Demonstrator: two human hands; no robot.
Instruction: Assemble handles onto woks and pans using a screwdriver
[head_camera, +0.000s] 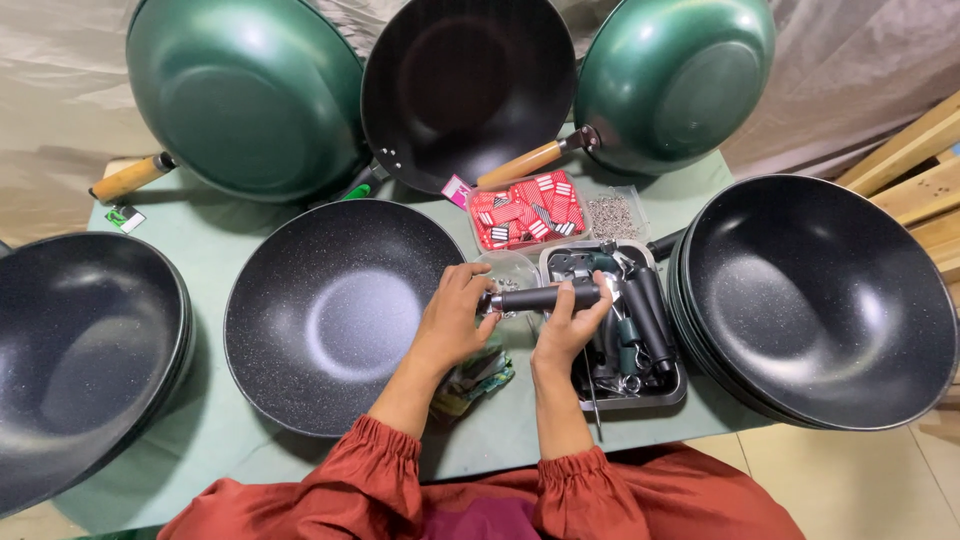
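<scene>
While both hands meet over the middle of the green table, a black pan handle lies crosswise between them. The right hand is closed around its middle from below, and the left hand pinches narrowly at the handle's left end, seemingly working a small metal fitting there, though the tip is too small to make out. Just left of the hands sits a speckled black wok without a handle, so the fitting looks begun but not finished. A metal tray just beyond and to the right of the right hand holds several more black handles and bits of hardware. At the right edge a stack of black woks waits, another at the left edge. Along the far edge lean three woks with wooden handles fitted, with a box of red tags before them.
</scene>
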